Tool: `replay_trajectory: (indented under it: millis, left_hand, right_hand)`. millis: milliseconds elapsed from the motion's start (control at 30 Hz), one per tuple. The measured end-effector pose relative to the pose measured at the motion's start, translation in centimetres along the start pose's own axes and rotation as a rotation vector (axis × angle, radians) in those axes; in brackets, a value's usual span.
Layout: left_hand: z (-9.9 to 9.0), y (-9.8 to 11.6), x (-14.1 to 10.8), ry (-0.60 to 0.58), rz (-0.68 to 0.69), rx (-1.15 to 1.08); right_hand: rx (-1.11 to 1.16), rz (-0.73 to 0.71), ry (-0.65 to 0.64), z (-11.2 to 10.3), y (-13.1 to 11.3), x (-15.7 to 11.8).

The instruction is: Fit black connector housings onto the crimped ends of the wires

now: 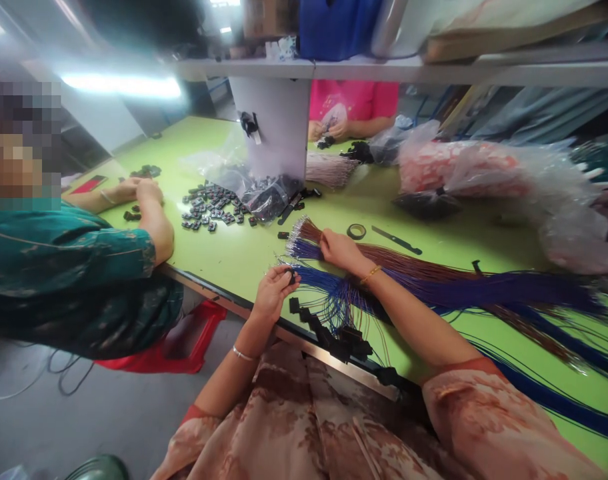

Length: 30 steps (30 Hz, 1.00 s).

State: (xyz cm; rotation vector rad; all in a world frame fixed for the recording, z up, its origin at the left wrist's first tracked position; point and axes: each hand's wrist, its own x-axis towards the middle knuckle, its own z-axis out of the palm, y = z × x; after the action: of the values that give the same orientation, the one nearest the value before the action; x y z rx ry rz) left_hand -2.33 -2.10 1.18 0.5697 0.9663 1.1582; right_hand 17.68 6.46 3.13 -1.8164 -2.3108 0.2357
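Near the front edge of the green table, my left hand (274, 292) pinches a small black connector housing (290, 275) between thumb and fingers. My right hand (340, 252) lies on the bundle of brown wires (404, 260), close to their silvery terminal ends, with fingers closed; whether a single wire is between them I cannot make out. Blue wires (434, 293) run alongside to the right. Below my hands, several black connectors (329, 333) with wires attached lie along the table edge.
Loose black parts (214, 207) and a clear plastic bag (269, 197) lie by a white divider (279, 127). A tape roll (356, 231) and a knife (397, 240) sit beyond my right hand. A co-worker's hands (141, 190) work at left; another person (354, 110) sits opposite.
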Motion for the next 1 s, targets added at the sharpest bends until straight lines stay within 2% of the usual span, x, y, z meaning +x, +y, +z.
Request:
replay_trajectory:
  millis: [300,500,633,733,1000]
  left_hand:
    - [0.2,-0.5,0.1,-0.040,0.028,-0.019]
    - [0.3,-0.6,0.3,-0.057,0.043,-0.061]
    - [0.5,-0.7,0.4,-0.058,0.030,-0.111]
    - [0.7,-0.7,0.5,-0.062,0.016,-0.146]
    - [1.1,-0.7,0.2,-0.109,0.012,-0.147]
  right_hand:
    - [0.474,-0.215,0.101,-0.6,-3.7,1.7]
    - [0.738,-0.274,0.095,-1.1,-4.6,-0.5]
    - [0.765,-0.191,0.052,-0.9,-4.6,-2.9]
    - [0.698,-0.158,0.057,-0.5,-4.4,-4.3]
    - [0.552,-0.224,0.051,-0.2,-4.4,-5.7]
